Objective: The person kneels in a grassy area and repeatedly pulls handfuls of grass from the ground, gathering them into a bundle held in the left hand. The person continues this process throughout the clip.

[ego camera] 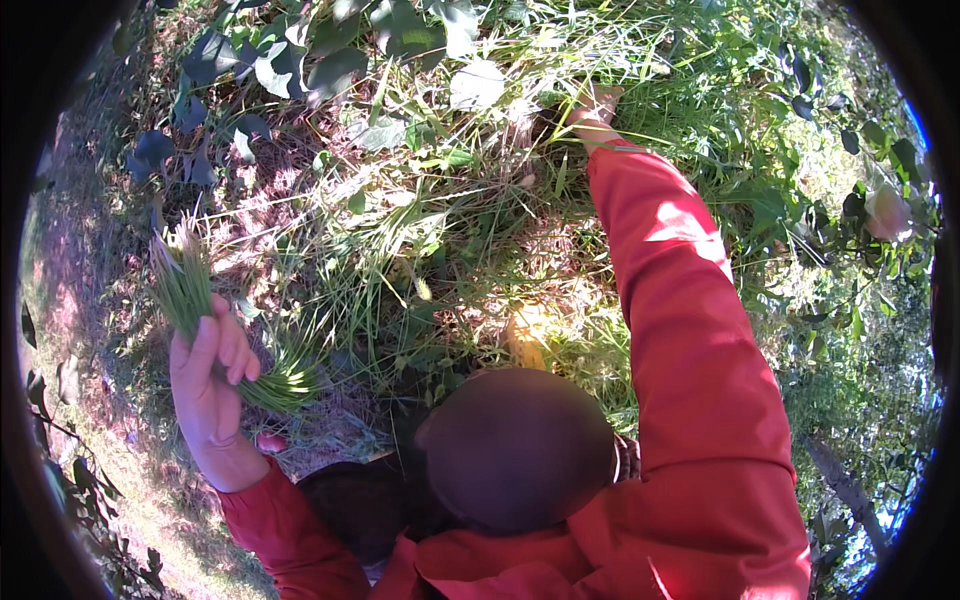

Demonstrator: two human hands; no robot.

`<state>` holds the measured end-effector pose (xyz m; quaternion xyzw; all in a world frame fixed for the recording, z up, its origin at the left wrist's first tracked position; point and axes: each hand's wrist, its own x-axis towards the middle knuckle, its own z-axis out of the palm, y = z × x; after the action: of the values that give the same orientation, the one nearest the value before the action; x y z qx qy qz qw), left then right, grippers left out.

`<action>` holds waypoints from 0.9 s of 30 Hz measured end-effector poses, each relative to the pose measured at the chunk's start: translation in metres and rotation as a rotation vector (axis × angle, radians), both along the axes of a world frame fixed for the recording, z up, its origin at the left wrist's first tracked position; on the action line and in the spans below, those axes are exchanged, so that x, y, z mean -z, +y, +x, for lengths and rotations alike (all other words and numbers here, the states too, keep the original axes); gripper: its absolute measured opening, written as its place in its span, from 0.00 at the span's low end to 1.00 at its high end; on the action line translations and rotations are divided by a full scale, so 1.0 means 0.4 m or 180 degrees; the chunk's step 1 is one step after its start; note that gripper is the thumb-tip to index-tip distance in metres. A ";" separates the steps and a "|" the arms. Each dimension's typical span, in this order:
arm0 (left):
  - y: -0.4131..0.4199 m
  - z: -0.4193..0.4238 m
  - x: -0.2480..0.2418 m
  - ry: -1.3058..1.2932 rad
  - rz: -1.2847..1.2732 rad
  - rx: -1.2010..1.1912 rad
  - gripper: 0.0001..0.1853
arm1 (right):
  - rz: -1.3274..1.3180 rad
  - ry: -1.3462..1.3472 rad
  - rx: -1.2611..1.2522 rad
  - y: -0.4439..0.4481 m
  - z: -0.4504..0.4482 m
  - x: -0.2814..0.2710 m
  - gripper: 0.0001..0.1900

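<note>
My left hand (210,375) is at the left, its fingers curled around a bunch of green grass stems (184,289). The stems stick out above the thumb, and their bent ends fan out below the fingers to the right. At the top, my right hand (598,111) reaches out at the end of a red sleeve, low among tall grass (637,82). Blades cross in front of it and hide part of the fingers, so I cannot tell whether it grips any. Loose, flattened grass (405,217) covers the ground between both hands.
Broad leaves (337,64) hang at the upper left. A pale pink round fruit (889,214) sits among leaves at the right. Near my left wrist lies a red fruit (271,441). A blurred dark rounded shape (517,450) blocks the lower middle. A yellowish object (528,337) shows just above it.
</note>
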<state>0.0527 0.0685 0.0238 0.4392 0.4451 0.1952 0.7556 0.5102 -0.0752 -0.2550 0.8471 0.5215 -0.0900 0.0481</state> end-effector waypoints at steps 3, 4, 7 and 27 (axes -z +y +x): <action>-0.004 -0.003 0.001 0.0041 -0.0012 0.0022 0.11 | 0.0021 0.0016 -0.0017 0.003 -0.006 0.000 0.16; -0.006 -0.002 0.001 0.0051 -0.0013 0.0020 0.11 | 0.0018 0.0011 -0.0026 0.004 -0.007 -0.001 0.16; -0.009 -0.001 0.002 0.0033 -0.0015 0.0036 0.11 | 0.0029 0.0032 -0.0039 0.001 -0.008 -0.002 0.16; 0.006 0.031 -0.064 0.0055 0.0043 0.0051 0.12 | 0.0161 0.0598 -0.0245 -0.052 -0.002 -0.244 0.18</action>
<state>0.0651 0.0709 0.0492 0.4495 0.4467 0.1883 0.7503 0.5093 -0.0960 -0.1574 0.8153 0.5579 -0.1539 -0.0191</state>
